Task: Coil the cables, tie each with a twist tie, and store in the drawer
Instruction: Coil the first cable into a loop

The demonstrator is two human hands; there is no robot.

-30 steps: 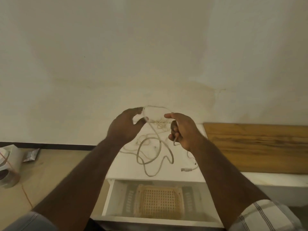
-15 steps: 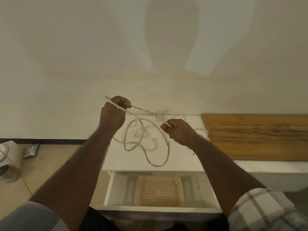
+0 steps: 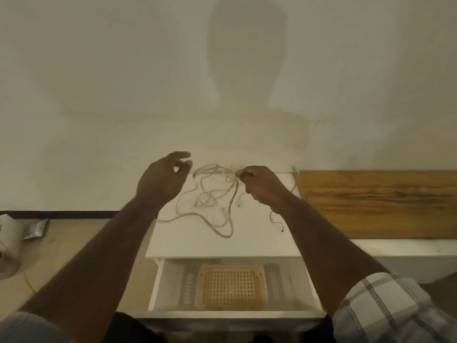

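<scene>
Plainly, the thin, pale, limp cable (image 3: 212, 194) sprawls in loose tangled loops on the white surface (image 3: 247, 243), beyond the open white drawer (image 3: 158, 285) with its tan plastic mesh basket (image 3: 230, 285). The right hand (image 3: 259, 186) has a narrow grip pinching a strand at the tangle's far right, while the left hand (image 3: 163, 180) hovers just left of it, fingers loosely spread and holding nothing. It looks light, soft and floppy (prone to snagging on itself), so take it near a free end and feed even loops into the holding hand.

A plain room in a home — bare cream wall (image 3: 99, 70), tiled floor (image 3: 74, 243) with a dark skirting strip. A small white table (image 3: 197, 246) with an open drawer (image 3: 158, 288) stands against the wall beside a low shelf topped by a wooden board (image 3: 383, 201).
</scene>
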